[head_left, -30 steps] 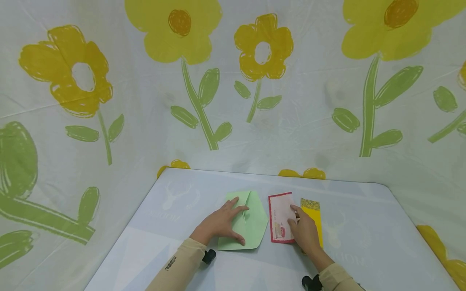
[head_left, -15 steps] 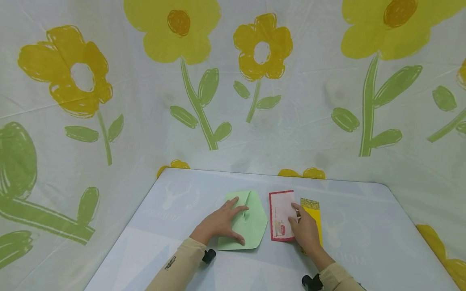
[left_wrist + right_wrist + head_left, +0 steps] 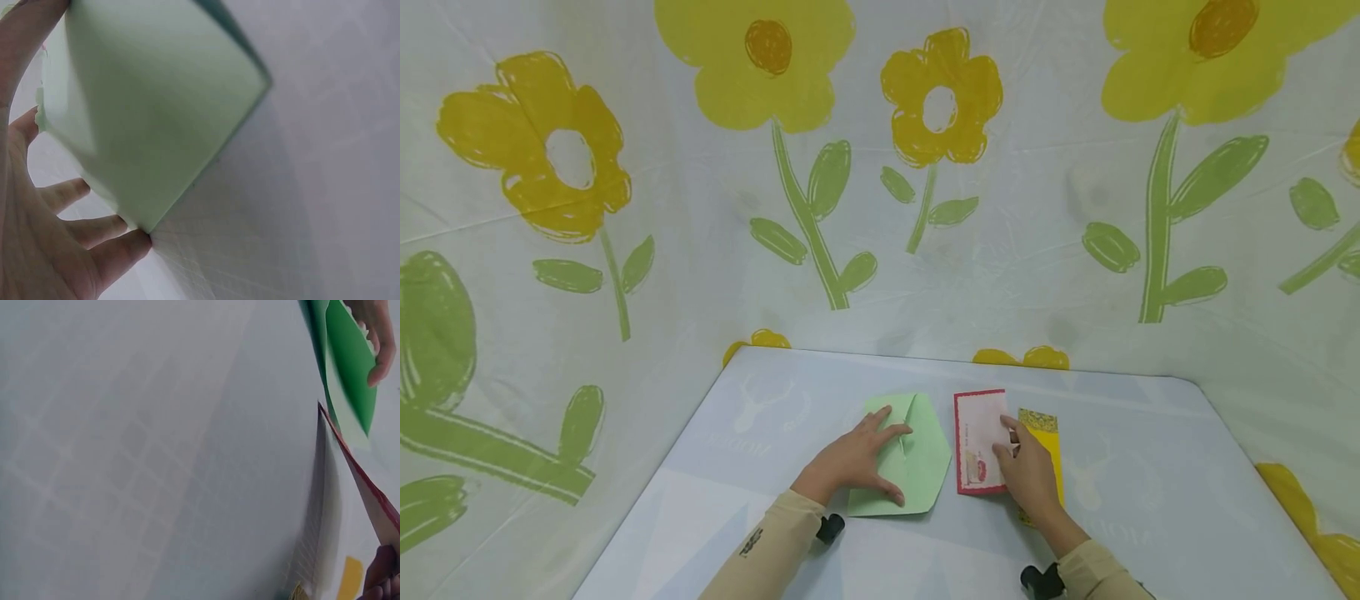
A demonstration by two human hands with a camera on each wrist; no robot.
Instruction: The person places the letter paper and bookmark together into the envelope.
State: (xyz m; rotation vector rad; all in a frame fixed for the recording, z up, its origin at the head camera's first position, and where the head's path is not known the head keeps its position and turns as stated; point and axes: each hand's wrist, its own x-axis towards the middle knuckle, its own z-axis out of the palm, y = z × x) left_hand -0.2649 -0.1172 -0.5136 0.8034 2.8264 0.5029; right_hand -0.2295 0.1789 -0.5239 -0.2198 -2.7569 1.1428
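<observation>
A light green paper envelope (image 3: 928, 471) lies on the table under my left hand (image 3: 856, 458), which rests on it with fingers and thumb spread. The left wrist view shows the fingertips along the edges of the envelope (image 3: 162, 119). To its right, my right hand (image 3: 1032, 473) pinches the right side of a pale card with a red border (image 3: 979, 429), printed with small writing and a picture. In the right wrist view the card (image 3: 369, 494) slants up off the table, its far end close to the opened green envelope (image 3: 353, 375).
Partly behind the right hand lies a yellow paper (image 3: 1047, 442) with gold patterned ends. The pale table (image 3: 715, 500) runs back to a curtain (image 3: 1030, 275) printed with flowers. A black wrist camera (image 3: 830, 529) sits at the left wrist.
The red-bordered card has shifted slightly away from me and turned a little straighter, moved by the right hand. The left hand and green envelope have stayed in place.
</observation>
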